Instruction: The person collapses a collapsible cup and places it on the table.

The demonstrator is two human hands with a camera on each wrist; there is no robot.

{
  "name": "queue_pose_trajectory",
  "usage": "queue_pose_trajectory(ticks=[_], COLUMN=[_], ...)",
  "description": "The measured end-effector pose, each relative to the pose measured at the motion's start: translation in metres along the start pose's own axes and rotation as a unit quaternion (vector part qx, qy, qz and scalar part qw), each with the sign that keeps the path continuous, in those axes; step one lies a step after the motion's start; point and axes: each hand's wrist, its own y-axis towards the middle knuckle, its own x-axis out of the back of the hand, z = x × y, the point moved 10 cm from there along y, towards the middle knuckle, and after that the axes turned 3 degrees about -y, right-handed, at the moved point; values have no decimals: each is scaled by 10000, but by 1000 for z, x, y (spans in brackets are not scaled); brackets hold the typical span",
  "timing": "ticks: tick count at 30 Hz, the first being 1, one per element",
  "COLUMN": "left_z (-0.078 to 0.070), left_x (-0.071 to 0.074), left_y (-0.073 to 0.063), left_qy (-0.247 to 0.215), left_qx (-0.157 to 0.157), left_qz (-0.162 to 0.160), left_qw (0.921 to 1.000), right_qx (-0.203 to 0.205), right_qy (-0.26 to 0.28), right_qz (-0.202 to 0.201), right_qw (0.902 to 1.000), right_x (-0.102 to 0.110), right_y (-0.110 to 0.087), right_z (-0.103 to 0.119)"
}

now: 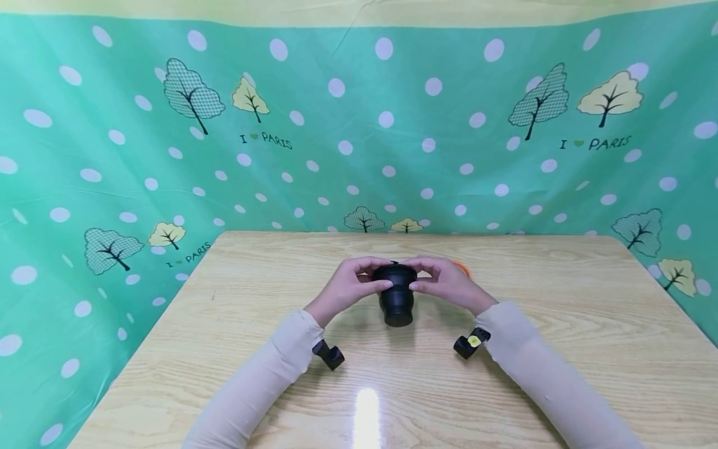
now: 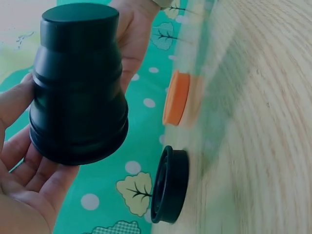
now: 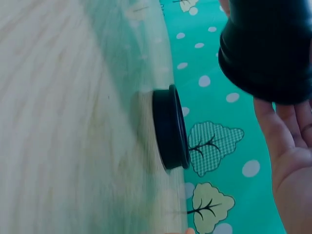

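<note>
A black collapsible-looking cup (image 1: 397, 299) with stepped walls is held above the table between both hands. My left hand (image 1: 354, 282) grips its wider end from the left, thumb on the near side, fingers along the far rim. From the right, my right hand (image 1: 447, 284) holds the same wide end in a mirrored way. The left wrist view shows the cup's narrow flat base (image 2: 80, 12) and the fingers (image 2: 39, 170) under the wide rim. Beyond the cup, a black round ring-like piece (image 2: 170, 185) lies on the table.
An orange round piece (image 1: 462, 268) lies on the wooden table (image 1: 269, 280) behind the right hand. A green dotted cloth (image 1: 359, 100) with printed trees hangs behind the table. Dark wrist camera mounts (image 1: 330, 355) sit at the sleeves' cuffs.
</note>
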Motion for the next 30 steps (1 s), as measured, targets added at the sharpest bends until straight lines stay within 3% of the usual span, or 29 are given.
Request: queue_pose_trajectory(ticks=[10,24,30], left_z=[-6,-11,-16], left_x=[2,0,2], left_y=[1,1,1], left_qy=[-1,795,601], left_qx=[-124,-486,-635], left_qz=[-397,-637,-791], left_qw=[9991,9936,9930], right_qx=[-353,-46,166], right_qy=[-151,-102,-372], right_qz=[-578,-848,-1170], right_qw=[9976,9963,9923], right_x=[2,1,5], right_y=[3,4,-2], right_z=[2,6,30])
